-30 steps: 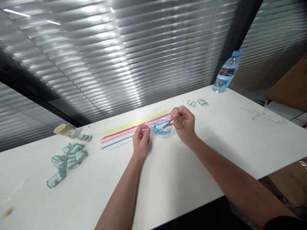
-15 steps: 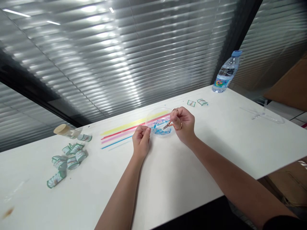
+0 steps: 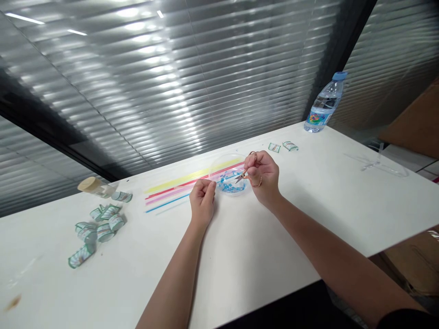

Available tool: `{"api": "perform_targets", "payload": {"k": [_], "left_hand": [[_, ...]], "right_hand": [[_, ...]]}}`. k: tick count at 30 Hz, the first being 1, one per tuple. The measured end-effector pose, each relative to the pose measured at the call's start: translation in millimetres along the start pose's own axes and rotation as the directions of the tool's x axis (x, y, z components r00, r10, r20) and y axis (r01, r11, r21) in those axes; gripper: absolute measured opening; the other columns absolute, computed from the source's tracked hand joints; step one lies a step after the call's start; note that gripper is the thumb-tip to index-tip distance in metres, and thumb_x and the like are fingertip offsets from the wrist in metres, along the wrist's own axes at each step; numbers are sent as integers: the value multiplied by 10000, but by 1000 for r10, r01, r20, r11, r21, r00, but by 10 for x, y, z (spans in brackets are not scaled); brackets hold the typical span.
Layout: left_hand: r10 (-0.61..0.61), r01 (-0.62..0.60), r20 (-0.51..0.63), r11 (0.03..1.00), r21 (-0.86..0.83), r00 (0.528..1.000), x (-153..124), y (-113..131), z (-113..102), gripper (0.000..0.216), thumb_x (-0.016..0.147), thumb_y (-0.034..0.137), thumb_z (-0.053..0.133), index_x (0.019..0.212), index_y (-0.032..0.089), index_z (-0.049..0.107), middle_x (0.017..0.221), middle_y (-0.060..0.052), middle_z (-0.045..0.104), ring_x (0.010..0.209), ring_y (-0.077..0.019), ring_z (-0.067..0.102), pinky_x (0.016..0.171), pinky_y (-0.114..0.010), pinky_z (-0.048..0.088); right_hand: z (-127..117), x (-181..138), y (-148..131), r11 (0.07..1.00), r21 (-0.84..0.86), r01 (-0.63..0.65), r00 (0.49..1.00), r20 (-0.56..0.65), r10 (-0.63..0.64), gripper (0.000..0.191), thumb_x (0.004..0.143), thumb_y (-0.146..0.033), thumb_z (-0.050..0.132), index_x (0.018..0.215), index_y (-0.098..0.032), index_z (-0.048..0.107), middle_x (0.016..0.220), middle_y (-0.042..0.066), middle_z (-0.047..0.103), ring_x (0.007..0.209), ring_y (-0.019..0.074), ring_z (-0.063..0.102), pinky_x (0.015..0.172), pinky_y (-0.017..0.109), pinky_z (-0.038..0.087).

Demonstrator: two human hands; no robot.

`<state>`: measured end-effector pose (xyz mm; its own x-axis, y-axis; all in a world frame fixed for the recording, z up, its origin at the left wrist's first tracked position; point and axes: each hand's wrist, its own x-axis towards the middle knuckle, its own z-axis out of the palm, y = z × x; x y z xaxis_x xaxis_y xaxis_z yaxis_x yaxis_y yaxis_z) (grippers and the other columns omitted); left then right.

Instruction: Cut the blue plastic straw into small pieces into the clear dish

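My left hand [image 3: 202,198] is closed in a pinch at the near left side of a clear round dish [image 3: 212,165]. A thin blue straw [image 3: 221,181] shows at its fingertips, reaching over the dish; the part inside the fingers is hidden. My right hand [image 3: 265,178] grips small rose-gold scissors [image 3: 239,178], fingers through the handle loops. Their blades are parted and point left over the dish, close to the blue straw. Small blue cut pieces [image 3: 228,187] lie in the dish.
Yellow, red, pink and blue straws [image 3: 174,186] lie left of the dish. Several green-and-white wrapped rolls [image 3: 104,232] and a cork-topped jar [image 3: 94,186] are farther left. Two flat wrappers [image 3: 290,145], a water bottle [image 3: 324,107] and clear plastic [image 3: 377,162] are at right.
The scissor blades have parted, having been nearly together before. My right hand has shifted very slightly; my left hand stays in place.
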<state>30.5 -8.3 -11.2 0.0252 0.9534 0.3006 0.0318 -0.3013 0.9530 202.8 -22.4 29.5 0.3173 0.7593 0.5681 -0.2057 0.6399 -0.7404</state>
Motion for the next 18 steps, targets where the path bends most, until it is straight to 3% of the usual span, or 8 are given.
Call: {"api": "perform_targets", "payload": {"k": [18], "left_hand": [[3, -3, -9, 1000, 5, 1000, 2, 27, 8, 288, 837, 454, 623, 755, 194, 532, 481, 88, 382, 423, -65, 344, 433, -211, 301]], "right_hand": [[32, 17, -11, 1000, 23, 22, 999, 23, -22, 350, 775, -436, 701, 652, -215, 460, 578, -44, 436, 545, 93, 381, 502, 262, 327]]}}
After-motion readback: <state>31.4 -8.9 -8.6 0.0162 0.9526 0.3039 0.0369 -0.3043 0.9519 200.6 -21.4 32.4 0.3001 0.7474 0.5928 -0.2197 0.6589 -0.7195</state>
